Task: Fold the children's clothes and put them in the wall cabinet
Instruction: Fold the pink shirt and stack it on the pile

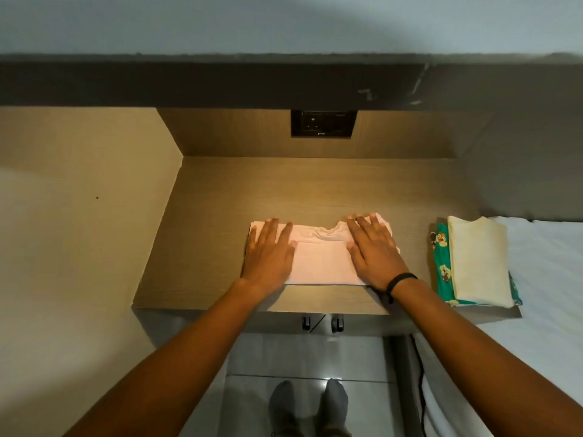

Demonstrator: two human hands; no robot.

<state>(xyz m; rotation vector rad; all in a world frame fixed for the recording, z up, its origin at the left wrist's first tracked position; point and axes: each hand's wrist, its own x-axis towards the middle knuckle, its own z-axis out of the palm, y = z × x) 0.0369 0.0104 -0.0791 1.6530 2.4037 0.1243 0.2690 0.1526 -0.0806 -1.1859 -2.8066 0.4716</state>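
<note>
A pale pink child's garment lies folded into a flat rectangle on the wooden shelf top, its neckline showing at the far edge. My left hand presses flat on its left end, fingers spread. On the right end my right hand lies flat in the same way; a black band circles that wrist. Neither hand grips the cloth. To the right sits a stack of two folded pieces: a cream one on top of a green cartoon-print one.
A dark socket panel is set in the back wall of the niche. A dark overhang runs above. A white bed lies at the right. Two hooks hang under the shelf's front edge. My socked feet stand on the tiled floor.
</note>
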